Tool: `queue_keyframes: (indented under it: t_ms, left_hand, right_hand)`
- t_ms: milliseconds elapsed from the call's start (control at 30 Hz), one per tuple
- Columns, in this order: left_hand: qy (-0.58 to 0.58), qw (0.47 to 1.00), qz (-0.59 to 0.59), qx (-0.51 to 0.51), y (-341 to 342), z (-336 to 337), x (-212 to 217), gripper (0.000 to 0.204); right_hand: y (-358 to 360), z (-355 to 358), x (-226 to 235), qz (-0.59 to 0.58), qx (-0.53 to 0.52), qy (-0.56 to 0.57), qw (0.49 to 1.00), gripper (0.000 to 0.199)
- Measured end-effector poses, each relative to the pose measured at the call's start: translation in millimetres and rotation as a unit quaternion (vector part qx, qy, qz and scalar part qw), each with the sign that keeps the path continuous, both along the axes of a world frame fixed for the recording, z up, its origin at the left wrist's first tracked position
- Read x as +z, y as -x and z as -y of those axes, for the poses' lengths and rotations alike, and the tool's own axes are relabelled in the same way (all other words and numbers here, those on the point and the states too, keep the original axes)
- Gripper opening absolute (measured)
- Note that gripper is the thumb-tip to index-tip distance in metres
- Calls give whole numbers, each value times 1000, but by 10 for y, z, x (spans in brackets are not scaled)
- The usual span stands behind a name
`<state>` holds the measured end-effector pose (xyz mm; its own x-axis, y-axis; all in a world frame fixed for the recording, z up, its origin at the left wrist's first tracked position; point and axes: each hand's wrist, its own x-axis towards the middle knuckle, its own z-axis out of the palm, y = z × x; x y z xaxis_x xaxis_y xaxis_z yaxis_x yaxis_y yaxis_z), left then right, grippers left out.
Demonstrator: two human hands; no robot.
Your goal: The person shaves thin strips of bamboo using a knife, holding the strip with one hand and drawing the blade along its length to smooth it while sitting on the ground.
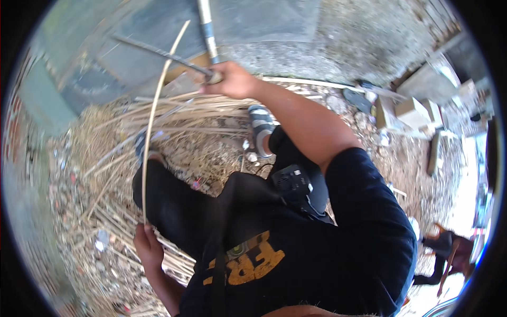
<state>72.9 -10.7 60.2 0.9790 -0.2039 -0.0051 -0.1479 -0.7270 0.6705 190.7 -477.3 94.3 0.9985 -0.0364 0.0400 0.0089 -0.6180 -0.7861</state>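
My left hand (148,246) is closed round the lower end of a long, pale, thin strip (151,119) that looks like split bamboo. The strip rises away from me in a slight bow, and its far tip stands free. At arm's length, my right hand (230,80) grips the handle of a long, narrow, dark-bladed knife (158,52). Its blade points to the far left and crosses the strip near the upper end. Whether the blade touches the strip I cannot tell.
Many loose pale strips (195,110) lie on the littered ground around my feet. A blue-and-white pole (207,31) leans by the grey wall (269,21). Pale blocks (412,113) sit at the far right. Another person (449,253) is at the lower right.
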Motion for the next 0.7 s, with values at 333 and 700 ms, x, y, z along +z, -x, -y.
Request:
queue_keyframes:
  t_ms: [333,700]
  left_hand:
    - [15,998,9,-65,-668,82,76,39]
    - [-39,988,14,-146,-1201,337,276,35]
  right_hand:
    - [-44,-7,-138,60,-3,-61,996,39]
    - [-103,-130,-165,8,-51,-47,998,35]
